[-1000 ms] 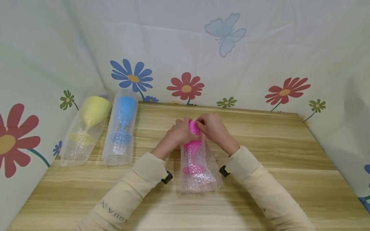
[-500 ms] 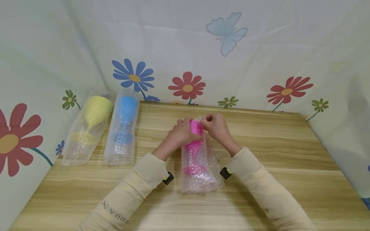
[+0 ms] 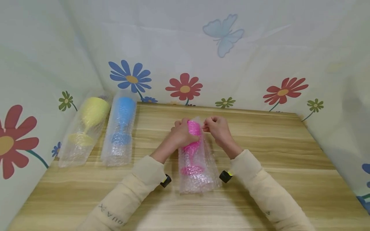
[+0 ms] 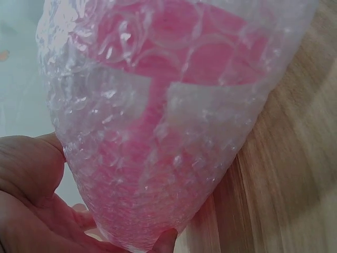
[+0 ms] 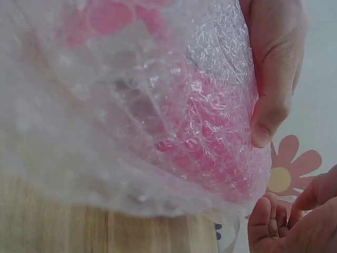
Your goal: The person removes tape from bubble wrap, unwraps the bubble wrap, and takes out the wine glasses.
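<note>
A pink goblet wrapped in clear bubble wrap lies in the middle of the table, its cup end away from me. My left hand grips the wrapped cup, thumb across its near side. In the left wrist view, the goblet's foot and stem show through the wrap. My right hand is at the upper right edge of the wrap, fingers bent together. In the right wrist view, a thin clear strip, like tape, curves between the wrap and the right fingertips, which pinch its end.
To the left on the wooden table lie a yellow goblet and a blue goblet, each in bubble wrap. Their far ends reach the flower-printed cloth wall behind the table.
My right hand has moved a little to the right, away from the cup end of the pink goblet. My left hand keeps its grip, and the wrapped goblet has hardly moved.
</note>
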Demonstrator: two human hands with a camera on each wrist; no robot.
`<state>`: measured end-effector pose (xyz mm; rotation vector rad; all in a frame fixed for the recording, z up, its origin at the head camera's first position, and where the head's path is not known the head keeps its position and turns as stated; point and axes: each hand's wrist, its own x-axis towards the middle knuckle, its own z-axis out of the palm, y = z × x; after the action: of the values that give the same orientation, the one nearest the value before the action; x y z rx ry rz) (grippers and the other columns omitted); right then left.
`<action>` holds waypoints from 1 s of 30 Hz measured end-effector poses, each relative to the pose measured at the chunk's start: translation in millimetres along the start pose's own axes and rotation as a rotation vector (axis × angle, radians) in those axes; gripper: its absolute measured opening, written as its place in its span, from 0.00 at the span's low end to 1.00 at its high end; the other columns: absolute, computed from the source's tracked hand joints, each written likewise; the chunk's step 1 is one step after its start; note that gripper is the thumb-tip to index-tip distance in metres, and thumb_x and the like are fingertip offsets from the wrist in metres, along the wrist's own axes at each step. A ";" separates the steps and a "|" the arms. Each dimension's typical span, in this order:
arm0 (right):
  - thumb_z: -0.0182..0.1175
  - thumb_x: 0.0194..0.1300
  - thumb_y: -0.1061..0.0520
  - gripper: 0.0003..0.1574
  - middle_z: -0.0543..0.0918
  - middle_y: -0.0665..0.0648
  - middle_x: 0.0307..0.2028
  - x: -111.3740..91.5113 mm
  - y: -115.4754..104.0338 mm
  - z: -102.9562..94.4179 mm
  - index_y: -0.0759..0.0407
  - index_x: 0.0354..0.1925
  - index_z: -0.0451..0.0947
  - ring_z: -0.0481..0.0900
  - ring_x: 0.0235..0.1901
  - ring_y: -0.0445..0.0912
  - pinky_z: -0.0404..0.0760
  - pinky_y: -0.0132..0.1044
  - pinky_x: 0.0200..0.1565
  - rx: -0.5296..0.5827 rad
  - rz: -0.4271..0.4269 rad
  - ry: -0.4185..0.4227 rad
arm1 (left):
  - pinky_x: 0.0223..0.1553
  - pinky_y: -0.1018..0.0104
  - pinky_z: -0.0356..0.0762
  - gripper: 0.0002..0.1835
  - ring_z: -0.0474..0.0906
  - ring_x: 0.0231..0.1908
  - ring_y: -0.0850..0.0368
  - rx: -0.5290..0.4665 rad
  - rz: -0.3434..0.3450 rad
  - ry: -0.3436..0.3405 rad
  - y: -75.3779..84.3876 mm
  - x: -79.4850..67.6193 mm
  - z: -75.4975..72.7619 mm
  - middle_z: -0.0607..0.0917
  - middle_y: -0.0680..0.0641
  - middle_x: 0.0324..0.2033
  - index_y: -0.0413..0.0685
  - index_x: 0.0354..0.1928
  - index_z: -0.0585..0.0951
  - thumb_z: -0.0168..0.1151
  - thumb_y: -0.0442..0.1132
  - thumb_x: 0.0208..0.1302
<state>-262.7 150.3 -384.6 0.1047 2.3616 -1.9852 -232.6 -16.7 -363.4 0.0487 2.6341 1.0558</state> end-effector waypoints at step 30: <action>0.59 0.65 0.73 0.11 0.75 0.55 0.22 -31.3 28.6 -7.9 0.65 0.38 0.67 0.70 0.20 0.39 0.68 0.29 0.21 -0.345 -0.100 -0.112 | 0.57 0.38 0.77 0.50 0.61 0.66 0.35 0.002 0.021 0.055 -2.0 -6.0 3.3 0.54 0.32 0.72 0.47 0.78 0.57 0.74 0.50 0.60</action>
<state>-229.0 162.4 -408.7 -0.1378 2.6348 -1.5400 -225.9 -16.7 -365.4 0.0486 2.6899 1.0758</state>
